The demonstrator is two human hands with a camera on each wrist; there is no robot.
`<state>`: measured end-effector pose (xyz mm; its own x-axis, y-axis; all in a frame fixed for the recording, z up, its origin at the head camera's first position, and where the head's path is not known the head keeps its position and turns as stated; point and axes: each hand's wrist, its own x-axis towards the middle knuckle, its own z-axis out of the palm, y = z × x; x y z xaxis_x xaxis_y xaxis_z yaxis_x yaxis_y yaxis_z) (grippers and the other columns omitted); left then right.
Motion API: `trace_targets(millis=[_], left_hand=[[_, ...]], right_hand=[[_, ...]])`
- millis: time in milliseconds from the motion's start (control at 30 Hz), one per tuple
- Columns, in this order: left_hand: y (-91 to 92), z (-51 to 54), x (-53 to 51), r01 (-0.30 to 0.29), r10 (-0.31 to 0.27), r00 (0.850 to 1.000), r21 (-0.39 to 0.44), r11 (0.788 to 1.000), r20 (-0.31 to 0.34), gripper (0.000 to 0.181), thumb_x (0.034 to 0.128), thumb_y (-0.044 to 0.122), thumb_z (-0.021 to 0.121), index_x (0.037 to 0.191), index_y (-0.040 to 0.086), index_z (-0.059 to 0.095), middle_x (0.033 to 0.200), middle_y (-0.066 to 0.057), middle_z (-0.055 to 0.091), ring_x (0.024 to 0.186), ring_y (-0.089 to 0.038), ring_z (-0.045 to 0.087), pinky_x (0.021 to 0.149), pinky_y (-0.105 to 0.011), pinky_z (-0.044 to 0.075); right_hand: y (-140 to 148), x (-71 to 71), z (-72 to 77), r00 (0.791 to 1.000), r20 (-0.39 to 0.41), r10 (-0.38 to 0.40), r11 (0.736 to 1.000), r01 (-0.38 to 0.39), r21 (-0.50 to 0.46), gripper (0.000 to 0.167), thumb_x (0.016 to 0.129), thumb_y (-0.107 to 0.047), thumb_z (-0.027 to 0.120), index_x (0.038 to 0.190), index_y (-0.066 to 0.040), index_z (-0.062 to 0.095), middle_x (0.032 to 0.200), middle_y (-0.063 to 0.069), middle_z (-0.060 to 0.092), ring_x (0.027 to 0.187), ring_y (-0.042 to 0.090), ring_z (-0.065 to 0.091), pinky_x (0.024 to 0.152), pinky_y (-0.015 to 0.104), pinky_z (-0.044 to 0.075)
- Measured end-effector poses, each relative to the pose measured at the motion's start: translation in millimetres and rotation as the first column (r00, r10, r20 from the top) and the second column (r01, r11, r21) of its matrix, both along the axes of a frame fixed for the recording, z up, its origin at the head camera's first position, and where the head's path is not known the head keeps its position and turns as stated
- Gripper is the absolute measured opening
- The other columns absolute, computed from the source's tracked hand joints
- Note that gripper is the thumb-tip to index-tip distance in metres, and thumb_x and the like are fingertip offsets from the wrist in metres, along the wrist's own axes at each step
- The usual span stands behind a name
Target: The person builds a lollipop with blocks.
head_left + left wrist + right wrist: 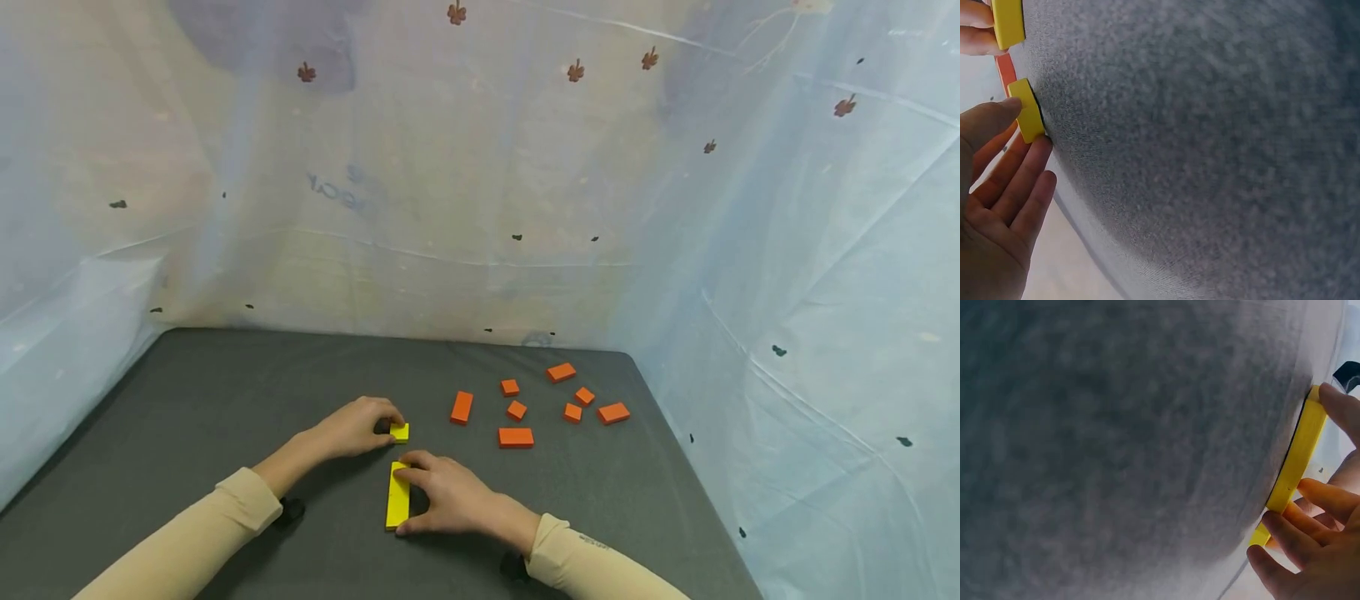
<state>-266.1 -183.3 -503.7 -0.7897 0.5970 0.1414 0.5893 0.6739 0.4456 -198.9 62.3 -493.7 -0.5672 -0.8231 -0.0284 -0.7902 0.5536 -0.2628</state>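
In the head view my left hand point(358, 428) pinches a small yellow block point(401, 434) on the dark table. The left wrist view shows the thumb on one side of that small block point(1027, 117) and fingers at its other end. Just nearer to me, my right hand point(454, 497) holds a longer yellow block point(397, 502) by its two ends, thumb at the near end. In the right wrist view this long block point(1298, 457) lies along the table surface, with the small one beyond its far end. A narrow gap separates the two blocks in the head view.
Right of the hands lie several orange blocks: longer ones such as the upright-lying block point(462, 407) and the front block point(516, 438), and small ones like the orange cube point(516, 410). The grey table point(225, 400) is bordered by a hanging plastic sheet point(420, 208).
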Motion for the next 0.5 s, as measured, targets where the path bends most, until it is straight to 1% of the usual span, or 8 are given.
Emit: trace_targets(millis=[133,300,367,500], left_hand=[[-0.1,0.7,0.6,0.004,-0.004,1.0,0.001,1.0,0.021,0.025,0.0909,0.013,0.081,0.115,0.011,0.077,0.106,0.001,0.071,0.089,-0.012,0.064,0.076,-0.033,0.056],[-1.7,1.4,0.0,0.003,-0.004,0.998,0.022,1.0,0.059,0.019,0.0969,0.014,0.075,0.116,0.012,0.076,0.11,0.0,0.072,0.092,-0.013,0.066,0.078,-0.033,0.057],[-2.0,1.5,-0.8,0.004,-0.006,0.998,0.03,1.0,0.066,0.017,0.0984,0.013,0.073,0.115,0.013,0.076,0.11,0.001,0.072,0.093,-0.013,0.067,0.079,-0.034,0.058],[-1.5,-0.1,-3.1,0.004,-0.006,0.998,0.031,1.0,0.064,0.016,0.0978,0.012,0.073,0.113,0.014,0.076,0.109,0.003,0.072,0.095,-0.014,0.068,0.081,-0.036,0.058]], right_hand=[[-2.4,2.1,-2.0,1.0,-0.022,-0.008,1.0,0.008,-0.003,0.074,0.089,-0.059,0.077,0.148,-0.019,0.059,0.151,0.003,0.051,0.126,0.015,0.059,0.103,0.03,0.052],[-2.3,3.9,-1.7,0.998,-0.068,0.005,1.0,-0.007,-0.021,0.075,0.088,-0.062,0.075,0.147,-0.018,0.06,0.151,0.004,0.052,0.127,0.015,0.059,0.105,0.033,0.051],[-1.4,5.0,-1.4,0.996,-0.084,0.005,1.0,-0.008,-0.028,0.072,0.089,-0.061,0.075,0.145,-0.018,0.062,0.151,0.004,0.052,0.128,0.016,0.058,0.106,0.033,0.051],[0.4,8.0,-1.9,0.993,-0.116,0.013,0.999,-0.018,-0.041,0.064,0.091,-0.058,0.075,0.14,-0.018,0.066,0.148,0.001,0.055,0.13,0.014,0.057,0.107,0.032,0.05]])
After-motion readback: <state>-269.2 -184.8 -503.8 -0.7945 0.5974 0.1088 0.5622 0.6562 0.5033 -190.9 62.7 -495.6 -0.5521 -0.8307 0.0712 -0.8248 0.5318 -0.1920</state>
